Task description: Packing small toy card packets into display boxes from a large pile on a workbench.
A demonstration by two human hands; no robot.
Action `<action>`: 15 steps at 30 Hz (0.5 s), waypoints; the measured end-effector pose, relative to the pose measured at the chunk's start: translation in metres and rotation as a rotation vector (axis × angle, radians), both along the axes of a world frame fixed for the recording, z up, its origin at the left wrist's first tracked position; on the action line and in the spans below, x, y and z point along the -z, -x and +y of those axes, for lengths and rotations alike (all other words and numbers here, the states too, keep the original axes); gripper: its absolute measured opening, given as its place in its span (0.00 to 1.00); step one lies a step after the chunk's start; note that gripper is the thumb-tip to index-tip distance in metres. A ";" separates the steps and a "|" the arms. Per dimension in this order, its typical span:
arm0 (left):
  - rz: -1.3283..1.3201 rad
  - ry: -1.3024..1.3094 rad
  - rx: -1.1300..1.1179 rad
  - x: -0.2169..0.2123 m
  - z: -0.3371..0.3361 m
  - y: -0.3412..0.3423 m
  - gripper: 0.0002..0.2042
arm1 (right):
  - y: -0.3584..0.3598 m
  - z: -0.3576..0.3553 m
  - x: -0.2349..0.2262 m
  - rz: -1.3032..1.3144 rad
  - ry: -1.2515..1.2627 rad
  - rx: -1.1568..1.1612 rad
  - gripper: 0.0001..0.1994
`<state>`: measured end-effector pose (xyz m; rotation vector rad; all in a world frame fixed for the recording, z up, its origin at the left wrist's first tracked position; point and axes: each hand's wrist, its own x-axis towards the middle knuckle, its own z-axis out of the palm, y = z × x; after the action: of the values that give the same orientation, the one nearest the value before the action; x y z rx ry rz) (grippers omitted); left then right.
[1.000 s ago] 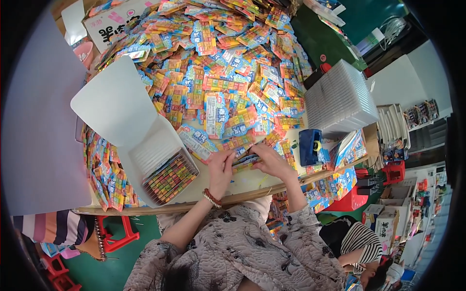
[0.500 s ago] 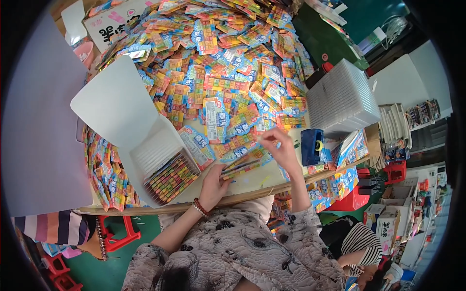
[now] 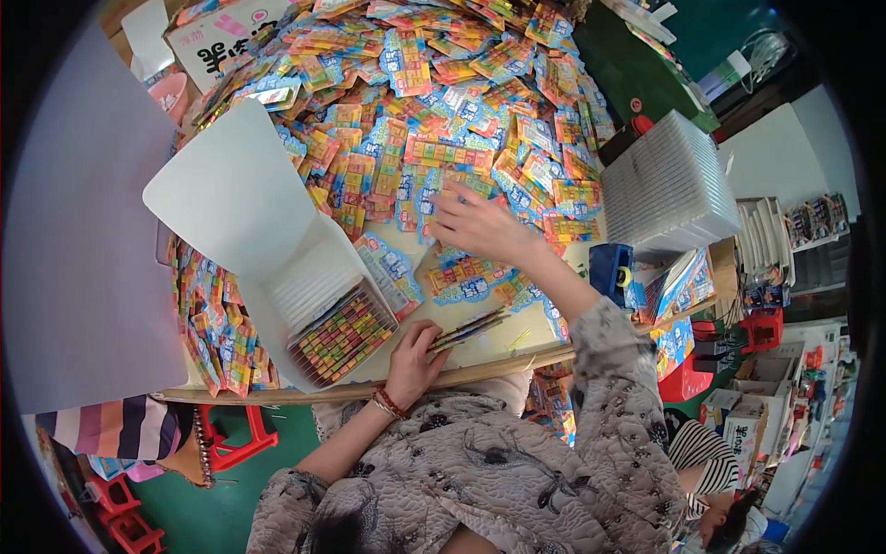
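Observation:
Thin, colourful flat packets point(image 3: 452, 148) lie in a large heap on the table. My left hand point(image 3: 413, 362) rests near the table's front edge, its fingers closed round the left end of a small stack of packets point(image 3: 472, 329) seen edge-on. Farther out, my right hand point(image 3: 482, 227) reaches over the heap, fingers bent at the right side of a blue and yellow packet point(image 3: 415, 196). It seems to grip that packet; its fingertips are partly hidden. Left of my left hand stands a white lidded box point(image 3: 268, 305), lid up, with packets packed on edge point(image 3: 341, 340).
A blue tape dispenser point(image 3: 606, 269) and a stack of clear plastic boxes point(image 3: 669, 189) stand at the right. More packets point(image 3: 217, 319) lie left of the white box. Red stools point(image 3: 235, 439) are below the table, and a person in a striped top point(image 3: 701, 457) is at lower right.
My right hand has moved left and away from me, onto the heap. The white-backed packet no longer lies where it was. My left hand keeps its stack; the whole view has shifted slightly.

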<state>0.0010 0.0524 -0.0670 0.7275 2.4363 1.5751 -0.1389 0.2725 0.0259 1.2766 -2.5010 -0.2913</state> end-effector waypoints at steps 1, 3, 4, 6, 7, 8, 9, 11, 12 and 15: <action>0.061 -0.044 -0.039 0.000 0.001 0.000 0.18 | -0.017 0.002 -0.014 -0.026 -0.011 0.045 0.12; 0.089 -0.059 -0.078 -0.006 0.003 0.001 0.20 | -0.052 0.007 -0.015 -0.164 0.013 0.116 0.10; 0.121 -0.083 -0.107 -0.007 0.007 0.002 0.22 | -0.068 0.012 -0.010 -0.277 0.038 0.158 0.10; -0.046 -0.251 -0.146 0.004 0.014 -0.003 0.25 | -0.092 0.014 -0.011 -0.519 0.056 0.219 0.10; -0.207 -0.416 -0.185 0.008 0.016 -0.005 0.27 | -0.096 0.014 -0.012 -0.757 0.077 0.278 0.11; -0.209 -0.415 -0.193 0.013 0.012 -0.006 0.27 | -0.093 0.014 -0.015 -0.761 0.076 0.272 0.11; -0.134 -0.216 -0.047 -0.001 0.009 -0.001 0.27 | -0.088 0.013 -0.025 -1.020 0.045 0.341 0.12; -0.053 -0.011 0.098 -0.008 0.005 0.003 0.27 | -0.076 0.006 -0.016 -1.053 0.074 0.350 0.17; 0.011 0.013 0.111 -0.009 0.006 0.004 0.26 | -0.067 0.001 0.004 -0.826 0.129 0.297 0.21; 0.128 0.080 0.133 -0.012 0.005 0.002 0.26 | -0.028 -0.036 0.042 -0.242 0.098 -0.018 0.25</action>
<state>-0.0013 0.0574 -0.0548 0.9827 2.4641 1.4152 -0.1106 0.2364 -0.0159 1.3657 -2.6628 -0.0092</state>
